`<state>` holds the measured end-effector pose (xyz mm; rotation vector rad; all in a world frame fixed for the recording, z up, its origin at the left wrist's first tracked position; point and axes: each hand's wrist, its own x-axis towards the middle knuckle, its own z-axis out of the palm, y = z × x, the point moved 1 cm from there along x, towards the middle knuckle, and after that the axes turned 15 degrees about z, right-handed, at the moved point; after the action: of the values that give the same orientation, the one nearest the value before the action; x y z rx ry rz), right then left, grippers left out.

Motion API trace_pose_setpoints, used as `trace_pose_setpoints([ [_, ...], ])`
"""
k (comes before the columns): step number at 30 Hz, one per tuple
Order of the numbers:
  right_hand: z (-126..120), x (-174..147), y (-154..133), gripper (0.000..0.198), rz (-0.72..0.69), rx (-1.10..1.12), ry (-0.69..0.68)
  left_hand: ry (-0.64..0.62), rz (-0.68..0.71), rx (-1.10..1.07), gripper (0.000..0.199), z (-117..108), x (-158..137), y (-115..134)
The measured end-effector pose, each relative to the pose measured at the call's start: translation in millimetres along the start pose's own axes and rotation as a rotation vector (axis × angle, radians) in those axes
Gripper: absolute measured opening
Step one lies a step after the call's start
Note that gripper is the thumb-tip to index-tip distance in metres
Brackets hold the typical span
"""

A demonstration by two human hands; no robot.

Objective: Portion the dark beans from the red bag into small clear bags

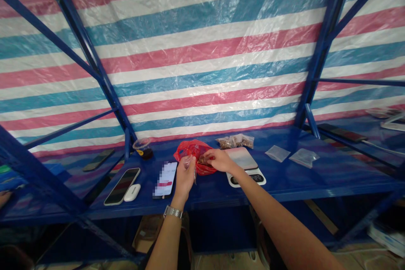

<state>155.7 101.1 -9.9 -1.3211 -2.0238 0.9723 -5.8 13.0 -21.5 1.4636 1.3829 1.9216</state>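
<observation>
I have both hands at the red plastic bag (186, 147), side by side with a small gap. Left hand (185, 174) is clamped on a small clear bag (187, 160), thumb and fingers pinched on it, part of it hanging below the fingertips. Right hand (221, 160) reaches in from the other side, fingertips at the brown pieces (202, 160) in the red bag; can't tell from my feed if it grips any. Red bag lies crumpled and spread open on the blue table (284, 183), just beyond and between the hands.

Right side: I get a white kitchen scale (242, 158) just beside the right hand, forearm crossing its near edge, display partly readable as digits only. Filled clear bags (236, 141) with brown bits sit beyond the right hand, behind the scale. Two flat clear bags (304, 157) lie well right of it.

Left side: lit phone (167, 177) just left of the left hand, then a white case (132, 193) touching or nearly touching a dark-screened phone (122, 186). Clear cup (144, 149) with dark liquid stands beyond them. Metal watch (173, 212) on the left wrist.
</observation>
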Motion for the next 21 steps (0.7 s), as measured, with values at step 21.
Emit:
trace_pose_setpoints([
  [21,-15,-46,-51,0.042,-0.481,-0.174,0.166,-0.194,0.117,0.145,0.02,10,-9,11],
])
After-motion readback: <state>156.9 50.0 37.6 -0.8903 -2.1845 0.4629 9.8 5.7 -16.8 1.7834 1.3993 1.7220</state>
